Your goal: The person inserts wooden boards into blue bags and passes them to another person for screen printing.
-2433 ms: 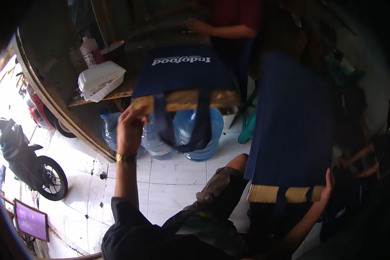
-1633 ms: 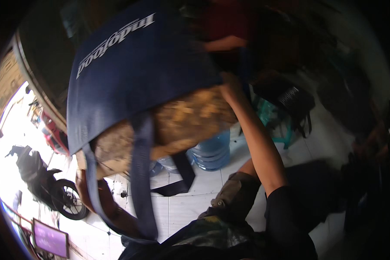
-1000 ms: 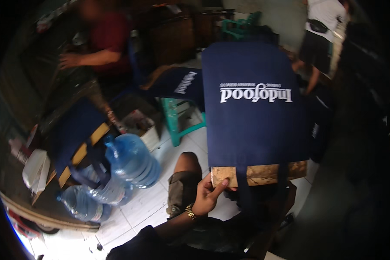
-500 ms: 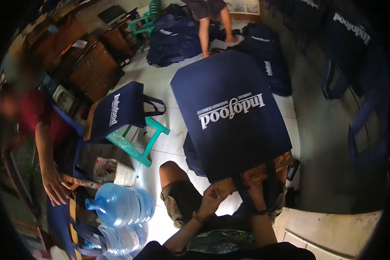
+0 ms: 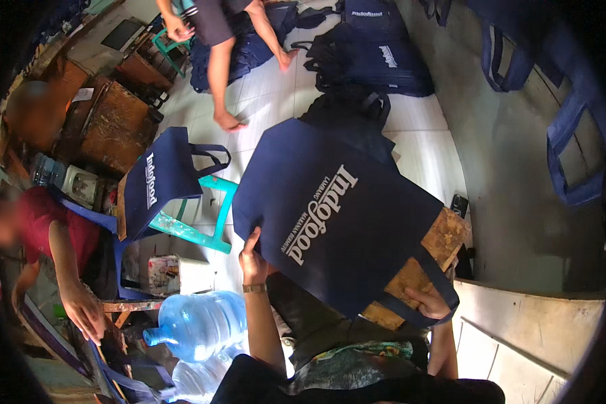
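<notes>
Since half a second ago the left hand [image 5: 252, 259] has left the board's end for the left corner of the navy bag [image 5: 316, 209], and the bag — held above the lap — has swung round so its opening faces right. The bare-legged person [image 5: 222, 67] beyond has shifted leftward. A second bag [image 5: 156, 175] lies over the left edge of the green stool [image 5: 215, 212]; below stand a white bucket [image 5: 192, 275] and blue bottles [image 5: 205, 323]. At left, a co-worker's hand [image 5: 84, 313] reaches down. Dark bags [image 5: 347, 114] on the floor are partly hidden by the held one. The right hand [image 5: 429, 303] grips the worn board [image 5: 444, 236] between the handles; the left thumb overlaps the cloth — its other fingers I cannot tell.
</notes>
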The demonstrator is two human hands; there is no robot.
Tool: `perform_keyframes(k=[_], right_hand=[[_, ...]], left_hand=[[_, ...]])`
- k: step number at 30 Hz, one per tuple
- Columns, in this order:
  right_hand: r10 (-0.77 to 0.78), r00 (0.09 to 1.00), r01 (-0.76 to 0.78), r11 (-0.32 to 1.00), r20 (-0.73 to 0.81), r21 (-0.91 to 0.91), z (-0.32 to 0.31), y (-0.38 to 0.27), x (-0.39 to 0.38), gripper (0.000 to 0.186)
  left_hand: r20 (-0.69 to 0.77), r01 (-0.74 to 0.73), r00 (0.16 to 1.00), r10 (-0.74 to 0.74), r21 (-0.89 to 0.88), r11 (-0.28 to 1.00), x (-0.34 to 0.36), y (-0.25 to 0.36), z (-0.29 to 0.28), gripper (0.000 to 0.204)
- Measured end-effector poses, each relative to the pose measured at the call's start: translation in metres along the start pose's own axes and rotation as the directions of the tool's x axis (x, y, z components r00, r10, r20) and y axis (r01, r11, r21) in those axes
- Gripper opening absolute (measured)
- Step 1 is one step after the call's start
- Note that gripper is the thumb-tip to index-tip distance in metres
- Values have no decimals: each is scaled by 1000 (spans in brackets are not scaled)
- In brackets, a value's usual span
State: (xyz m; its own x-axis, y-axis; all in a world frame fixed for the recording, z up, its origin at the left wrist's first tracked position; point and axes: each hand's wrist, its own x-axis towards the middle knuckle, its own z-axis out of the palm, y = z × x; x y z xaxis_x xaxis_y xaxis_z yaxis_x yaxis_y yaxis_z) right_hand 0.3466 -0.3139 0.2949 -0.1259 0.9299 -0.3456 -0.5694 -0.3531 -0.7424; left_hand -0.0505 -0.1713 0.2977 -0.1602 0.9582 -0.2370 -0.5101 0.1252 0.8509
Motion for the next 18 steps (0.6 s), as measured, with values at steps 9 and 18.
perform_keyframes(k=[9, 18], right_hand=[[4, 1000, -1, 995, -30, 96, 8, -11, -4, 67], [28, 998, -31, 998, -56, -56, -3, -2, 6, 66]], left_hand=[[-58, -13, 998, 1, -210, 978, -17, 24, -8, 50], [-129, -54, 991, 28, -203, 978, -32, 17, -9, 32]])
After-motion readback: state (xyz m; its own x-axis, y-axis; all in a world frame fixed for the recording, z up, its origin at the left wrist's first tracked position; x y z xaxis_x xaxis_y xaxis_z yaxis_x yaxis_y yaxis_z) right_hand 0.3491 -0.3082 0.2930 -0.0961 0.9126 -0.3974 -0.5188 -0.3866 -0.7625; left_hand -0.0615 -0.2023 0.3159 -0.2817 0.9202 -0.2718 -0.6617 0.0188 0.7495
